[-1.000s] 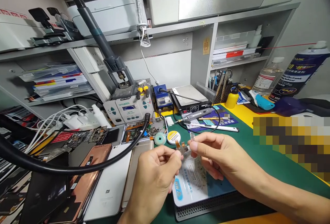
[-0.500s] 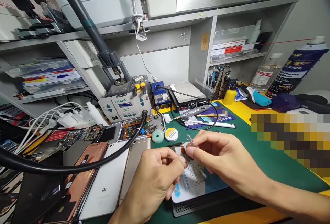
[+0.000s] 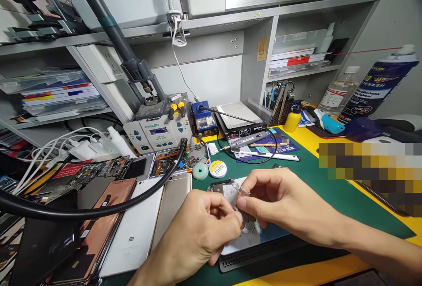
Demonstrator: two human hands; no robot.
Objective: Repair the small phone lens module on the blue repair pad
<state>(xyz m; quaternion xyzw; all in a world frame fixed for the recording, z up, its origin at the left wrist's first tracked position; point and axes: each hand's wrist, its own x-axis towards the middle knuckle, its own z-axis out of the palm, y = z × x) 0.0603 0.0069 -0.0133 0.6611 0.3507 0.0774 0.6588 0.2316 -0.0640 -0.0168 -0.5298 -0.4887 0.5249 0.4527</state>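
My right hand pinches a thin, clear, crinkled strip between thumb and forefinger; its free end points up and left. Close beside it, my left hand is closed, thumb against curled fingers, and whatever lies in that pinch is hidden. Under both hands is a small dark device part, partly covered by the fingers. It rests on a white and blue printed sheet, which lies over a dark perforated plate.
Phones and a white phone back lie at left under a black hose. Behind stand a hot-air station, a round tin and a white brush. A spray can and a yellow bottle are at right.
The clear strip has tipped lower and to the left. My left hand has shifted slightly down, and more of the dark part shows between the hands. The view has moved slightly.
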